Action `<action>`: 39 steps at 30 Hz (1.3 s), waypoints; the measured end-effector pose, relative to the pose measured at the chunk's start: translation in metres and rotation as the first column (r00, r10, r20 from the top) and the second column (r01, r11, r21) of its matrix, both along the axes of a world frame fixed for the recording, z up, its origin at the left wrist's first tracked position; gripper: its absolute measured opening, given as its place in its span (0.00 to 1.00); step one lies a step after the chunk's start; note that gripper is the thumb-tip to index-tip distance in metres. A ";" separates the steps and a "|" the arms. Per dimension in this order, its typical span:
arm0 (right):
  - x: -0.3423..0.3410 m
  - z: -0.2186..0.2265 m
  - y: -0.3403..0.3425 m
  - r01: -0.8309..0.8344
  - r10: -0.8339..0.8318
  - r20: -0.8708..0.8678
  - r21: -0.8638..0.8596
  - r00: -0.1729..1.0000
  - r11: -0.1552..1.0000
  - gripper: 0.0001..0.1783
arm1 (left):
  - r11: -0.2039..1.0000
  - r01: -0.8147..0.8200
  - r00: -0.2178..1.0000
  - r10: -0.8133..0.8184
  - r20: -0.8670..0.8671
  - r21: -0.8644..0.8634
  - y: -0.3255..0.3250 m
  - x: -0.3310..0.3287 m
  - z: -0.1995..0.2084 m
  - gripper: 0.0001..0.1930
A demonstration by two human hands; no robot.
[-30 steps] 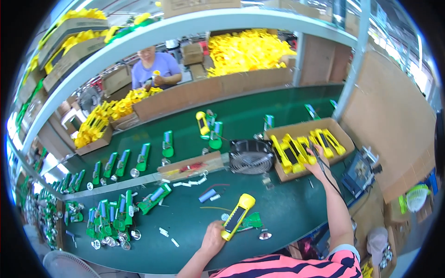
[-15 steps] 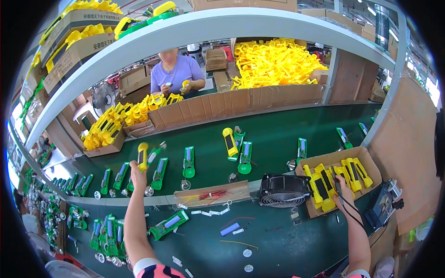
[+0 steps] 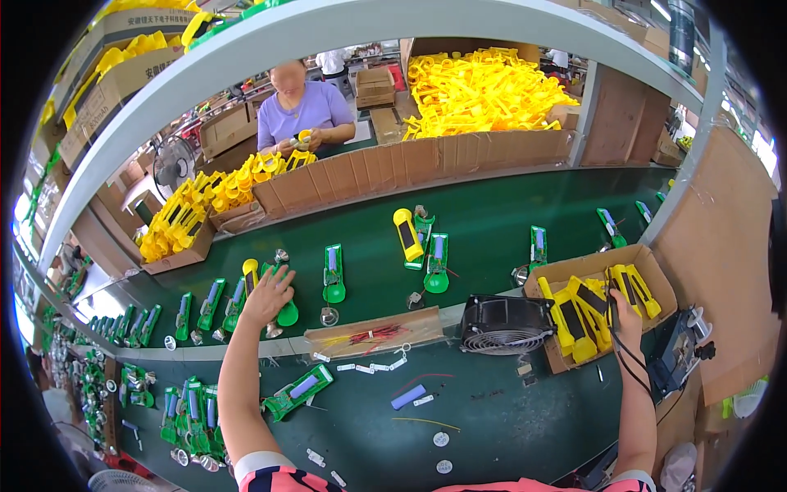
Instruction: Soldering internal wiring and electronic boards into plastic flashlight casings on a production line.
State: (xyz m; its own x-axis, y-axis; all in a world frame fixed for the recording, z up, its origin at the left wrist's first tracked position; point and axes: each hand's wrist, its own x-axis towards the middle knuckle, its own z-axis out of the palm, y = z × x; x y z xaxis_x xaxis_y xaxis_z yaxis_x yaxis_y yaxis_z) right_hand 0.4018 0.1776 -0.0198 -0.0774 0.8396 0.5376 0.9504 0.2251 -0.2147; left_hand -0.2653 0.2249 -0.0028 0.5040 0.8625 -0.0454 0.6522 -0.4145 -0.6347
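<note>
My left hand (image 3: 269, 297) is over the green belt, fingers spread, palm down. Beside its fingertips lies a yellow flashlight casing (image 3: 250, 273), and partly under the hand is a green flashlight half (image 3: 288, 313) with a silver reflector. My right hand (image 3: 627, 318) is closed around a dark corded tool that looks like a soldering iron (image 3: 610, 295), above the right side of a cardboard box (image 3: 562, 366). In that box lie several yellow flashlight casings (image 3: 575, 321) with black panels; the tool's tip is hard to make out.
A black fan (image 3: 506, 325) stands left of the box. A soldering station (image 3: 674, 361) sits at right. Along the belt lie several green halves (image 3: 334, 275) with blue cells. A cardboard tray (image 3: 373, 333) holds red wires. Across the belt sits a person (image 3: 303, 115) in purple.
My left hand has let go of the yellow casing and opened, its fingers now over the belt. My right hand has shifted slightly right with the corded tool. The co-worker's hands have come together.
</note>
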 end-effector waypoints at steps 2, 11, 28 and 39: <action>0.015 -0.001 -0.007 0.051 -0.050 -0.047 0.013 0.998 0.999 0.19 | 0.993 -0.052 0.971 0.026 0.236 0.106 -0.013 0.007 0.015 0.15; -0.003 -0.014 -0.113 -0.007 0.123 -0.660 0.175 0.741 0.984 0.19 | 0.965 0.233 0.956 -0.204 0.210 -0.121 -0.173 0.245 0.097 0.12; -0.101 -0.069 -0.222 -0.407 0.392 -0.400 0.049 0.829 0.912 0.25 | 0.897 0.374 0.479 0.029 0.877 -0.234 -0.271 0.328 0.009 0.05; -0.107 -0.072 -0.212 -0.571 0.471 -0.543 -0.018 0.695 0.821 0.24 | 0.729 0.599 -0.254 0.565 0.785 -0.331 -0.266 0.316 -0.024 0.05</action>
State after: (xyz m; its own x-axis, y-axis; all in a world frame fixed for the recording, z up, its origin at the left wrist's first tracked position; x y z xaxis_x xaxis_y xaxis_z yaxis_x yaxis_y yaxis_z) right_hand 0.2948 -0.0346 -0.0915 -0.2981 0.8262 0.4780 0.4378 0.5633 -0.7007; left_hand 0.0506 -0.0414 -0.0263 0.4231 0.8961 0.1340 0.0686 -0.1792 0.9814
